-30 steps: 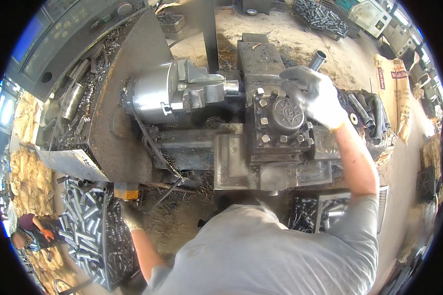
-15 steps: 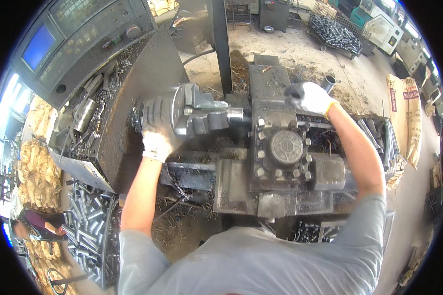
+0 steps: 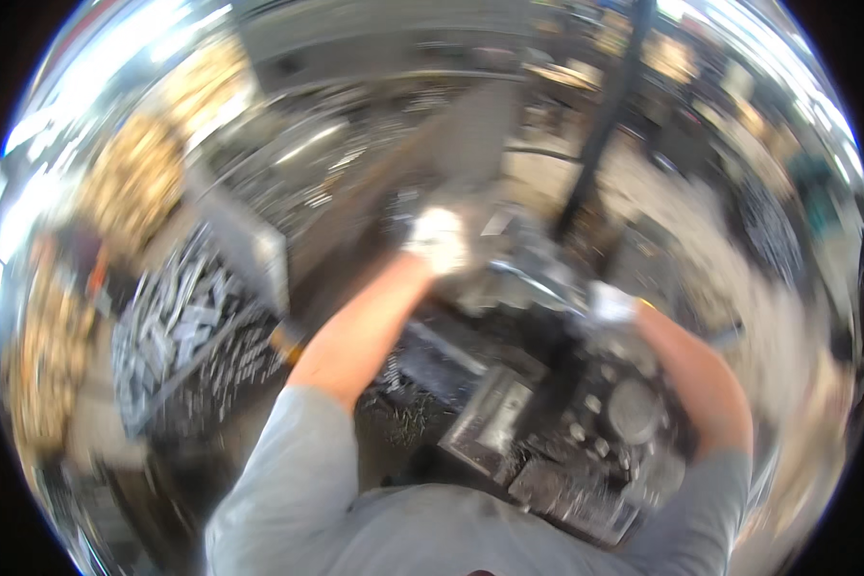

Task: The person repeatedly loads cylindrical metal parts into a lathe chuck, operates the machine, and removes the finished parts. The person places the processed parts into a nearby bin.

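The whole view is smeared by motion. My left hand (image 3: 440, 240), in a whitish work glove, is at the lathe's dark chuck (image 3: 520, 248); its fingers are lost in the blur. From the chuck a shiny metal bar or tube (image 3: 540, 284) runs toward my right hand (image 3: 611, 304), also in a white glove. That hand is at the far end of the bar, but whether it grips it does not show. Just nearer to me than the right hand stands the tool post (image 3: 634, 408) with its round cap and several bolts.
A bin of grey metal tubes (image 3: 187, 307) stands on the left, near stacked tan sacks (image 3: 139, 182). The machine's control panel (image 3: 384, 43) is at the top. A dark upright post (image 3: 610, 115) rises beyond the chuck. A basket of metal parts (image 3: 770, 230) sits far right.
The view has swung to the left and blurred. My right hand has moved from the far side of the tool post to the bar by the chuck. My left hand stays at the chuck.
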`<act>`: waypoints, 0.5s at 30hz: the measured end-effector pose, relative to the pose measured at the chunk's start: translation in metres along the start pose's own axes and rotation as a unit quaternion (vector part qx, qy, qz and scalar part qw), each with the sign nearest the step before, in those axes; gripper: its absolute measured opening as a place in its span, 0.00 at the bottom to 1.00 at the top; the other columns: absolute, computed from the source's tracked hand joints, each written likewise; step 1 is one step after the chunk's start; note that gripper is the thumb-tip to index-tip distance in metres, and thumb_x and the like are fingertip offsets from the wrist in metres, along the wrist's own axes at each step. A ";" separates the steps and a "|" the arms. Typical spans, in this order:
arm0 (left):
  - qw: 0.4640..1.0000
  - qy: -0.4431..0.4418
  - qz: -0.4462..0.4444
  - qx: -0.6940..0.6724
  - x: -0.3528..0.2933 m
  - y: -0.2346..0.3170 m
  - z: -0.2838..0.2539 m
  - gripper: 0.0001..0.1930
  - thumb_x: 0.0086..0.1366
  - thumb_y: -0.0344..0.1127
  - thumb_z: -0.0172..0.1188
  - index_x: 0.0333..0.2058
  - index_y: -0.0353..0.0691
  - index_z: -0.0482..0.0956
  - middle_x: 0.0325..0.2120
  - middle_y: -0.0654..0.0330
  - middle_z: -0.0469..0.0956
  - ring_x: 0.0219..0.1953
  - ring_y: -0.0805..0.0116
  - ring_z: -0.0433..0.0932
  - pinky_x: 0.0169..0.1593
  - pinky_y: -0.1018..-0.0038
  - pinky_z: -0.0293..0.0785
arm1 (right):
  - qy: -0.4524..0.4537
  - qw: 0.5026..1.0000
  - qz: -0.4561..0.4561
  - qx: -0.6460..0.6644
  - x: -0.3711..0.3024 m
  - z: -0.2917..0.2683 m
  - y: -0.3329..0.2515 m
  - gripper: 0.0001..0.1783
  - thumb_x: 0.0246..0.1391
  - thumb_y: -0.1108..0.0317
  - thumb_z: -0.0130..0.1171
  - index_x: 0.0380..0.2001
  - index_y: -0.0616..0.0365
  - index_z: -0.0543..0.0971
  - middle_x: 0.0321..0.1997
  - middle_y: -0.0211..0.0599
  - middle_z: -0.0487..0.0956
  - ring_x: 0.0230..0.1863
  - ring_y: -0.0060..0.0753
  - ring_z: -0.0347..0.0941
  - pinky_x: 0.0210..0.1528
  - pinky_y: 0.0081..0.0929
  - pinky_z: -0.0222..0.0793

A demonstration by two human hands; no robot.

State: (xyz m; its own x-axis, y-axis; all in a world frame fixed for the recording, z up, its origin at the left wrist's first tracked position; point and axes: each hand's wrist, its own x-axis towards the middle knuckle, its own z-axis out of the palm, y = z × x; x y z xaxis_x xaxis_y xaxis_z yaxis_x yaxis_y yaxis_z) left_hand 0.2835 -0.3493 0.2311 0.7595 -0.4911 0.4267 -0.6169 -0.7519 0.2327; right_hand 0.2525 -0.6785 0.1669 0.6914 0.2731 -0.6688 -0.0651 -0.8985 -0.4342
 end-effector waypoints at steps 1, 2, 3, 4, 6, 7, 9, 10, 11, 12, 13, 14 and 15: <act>0.996 0.064 0.060 -0.001 -0.008 -0.009 0.007 0.21 0.54 0.49 0.73 0.43 0.45 0.88 0.47 0.48 0.84 0.53 0.41 0.80 0.58 0.49 0.77 | -0.005 0.997 -0.003 -0.080 0.001 -0.002 0.005 0.12 0.47 0.61 0.75 0.27 0.60 0.87 0.25 0.28 0.83 0.25 0.24 0.76 0.28 0.34 0.74; 0.989 0.115 0.057 -0.067 -0.015 -0.014 0.015 0.17 0.52 0.50 0.73 0.37 0.48 0.89 0.45 0.48 0.85 0.51 0.43 0.81 0.57 0.50 0.78 | -0.018 0.984 0.001 -0.175 0.000 -0.010 0.010 0.12 0.46 0.63 0.77 0.31 0.59 0.88 0.24 0.27 0.82 0.25 0.20 0.75 0.30 0.31 0.74; 0.997 0.061 0.034 -0.020 -0.019 -0.020 0.020 0.22 0.52 0.50 0.72 0.44 0.46 0.88 0.44 0.48 0.85 0.50 0.44 0.82 0.57 0.50 0.77 | -0.008 0.991 -0.027 -0.130 0.001 -0.012 0.013 0.14 0.46 0.64 0.78 0.35 0.60 0.88 0.26 0.26 0.83 0.26 0.21 0.76 0.30 0.30 0.74; 0.998 0.059 0.021 -0.026 -0.020 -0.024 0.024 0.26 0.52 0.50 0.71 0.49 0.45 0.86 0.46 0.48 0.85 0.51 0.44 0.83 0.59 0.51 0.77 | -0.030 0.997 -0.060 -0.042 0.001 -0.019 0.015 0.17 0.46 0.66 0.79 0.39 0.61 0.88 0.28 0.26 0.83 0.27 0.21 0.76 0.31 0.29 0.75; 0.994 0.101 0.021 -0.027 -0.017 -0.030 0.027 0.32 0.53 0.51 0.70 0.55 0.42 0.81 0.49 0.47 0.85 0.53 0.45 0.83 0.62 0.51 0.75 | -0.047 0.985 -0.057 0.158 0.005 -0.024 0.012 0.22 0.48 0.67 0.79 0.45 0.63 0.86 0.33 0.27 0.84 0.29 0.23 0.78 0.31 0.29 0.75; 0.991 0.122 0.052 -0.034 -0.015 -0.031 0.026 0.34 0.54 0.51 0.69 0.58 0.41 0.79 0.51 0.47 0.84 0.55 0.45 0.83 0.63 0.51 0.74 | -0.063 0.981 -0.081 0.166 0.004 -0.023 0.007 0.24 0.47 0.65 0.79 0.48 0.63 0.85 0.35 0.29 0.85 0.31 0.25 0.79 0.34 0.30 0.76; 0.990 0.140 0.019 -0.007 -0.012 -0.029 0.022 0.35 0.55 0.52 0.68 0.59 0.42 0.78 0.52 0.44 0.84 0.56 0.44 0.82 0.68 0.51 0.71 | -0.054 0.993 -0.074 0.071 -0.004 -0.020 -0.002 0.30 0.46 0.62 0.81 0.52 0.61 0.85 0.39 0.34 0.87 0.35 0.28 0.81 0.40 0.32 0.79; 0.990 0.143 0.012 -0.012 -0.013 -0.027 0.020 0.36 0.55 0.53 0.68 0.60 0.42 0.78 0.51 0.44 0.84 0.57 0.44 0.82 0.69 0.50 0.71 | 0.004 0.998 -0.061 -0.017 -0.012 -0.019 -0.005 0.32 0.45 0.60 0.81 0.54 0.60 0.84 0.41 0.36 0.88 0.37 0.29 0.82 0.43 0.33 0.80; 0.988 0.149 0.029 -0.038 -0.015 -0.024 0.019 0.36 0.56 0.54 0.67 0.61 0.42 0.78 0.50 0.44 0.84 0.57 0.43 0.82 0.70 0.48 0.70 | 0.040 0.989 -0.040 -0.136 -0.030 -0.014 -0.005 0.36 0.42 0.55 0.82 0.55 0.60 0.84 0.43 0.42 0.88 0.42 0.37 0.83 0.48 0.36 0.80; 0.993 0.113 0.032 -0.028 -0.018 -0.024 0.018 0.30 0.55 0.55 0.67 0.53 0.42 0.83 0.49 0.45 0.84 0.54 0.46 0.83 0.61 0.47 0.78 | 0.105 0.974 -0.032 -0.199 -0.046 -0.011 -0.004 0.40 0.39 0.50 0.82 0.56 0.59 0.84 0.46 0.48 0.88 0.47 0.44 0.85 0.52 0.38 0.80; 0.996 0.087 -0.005 -0.027 -0.020 -0.023 0.019 0.23 0.56 0.55 0.65 0.42 0.43 0.86 0.44 0.47 0.86 0.47 0.48 0.86 0.50 0.50 0.83 | 0.166 0.935 0.023 -0.311 -0.070 -0.009 0.000 0.39 0.38 0.48 0.81 0.53 0.58 0.85 0.47 0.52 0.87 0.48 0.50 0.84 0.53 0.43 0.80; 0.991 0.119 0.053 -0.029 -0.022 -0.026 0.020 0.19 0.60 0.54 0.62 0.36 0.44 0.87 0.38 0.51 0.87 0.41 0.48 0.86 0.47 0.52 0.83 | 0.227 0.907 0.047 -0.352 -0.093 -0.008 0.005 0.38 0.37 0.45 0.80 0.50 0.58 0.85 0.48 0.56 0.87 0.50 0.56 0.84 0.53 0.48 0.80; 0.991 0.110 0.076 -0.027 -0.021 -0.027 0.024 0.18 0.57 0.53 0.67 0.39 0.48 0.90 0.39 0.50 0.85 0.48 0.44 0.82 0.55 0.50 0.79 | 0.280 0.873 0.065 -0.394 -0.119 -0.005 0.012 0.34 0.39 0.48 0.78 0.47 0.57 0.84 0.46 0.56 0.86 0.47 0.58 0.84 0.50 0.51 0.80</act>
State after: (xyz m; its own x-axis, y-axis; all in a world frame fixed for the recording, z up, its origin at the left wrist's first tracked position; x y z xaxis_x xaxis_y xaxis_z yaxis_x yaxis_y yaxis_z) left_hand 0.2888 -0.3291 0.1946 0.5977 -0.4840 0.6391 -0.7345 -0.6500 0.1947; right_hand 0.1731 -0.7235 0.2440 0.9729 0.1384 -0.1854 0.1931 -0.9272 0.3209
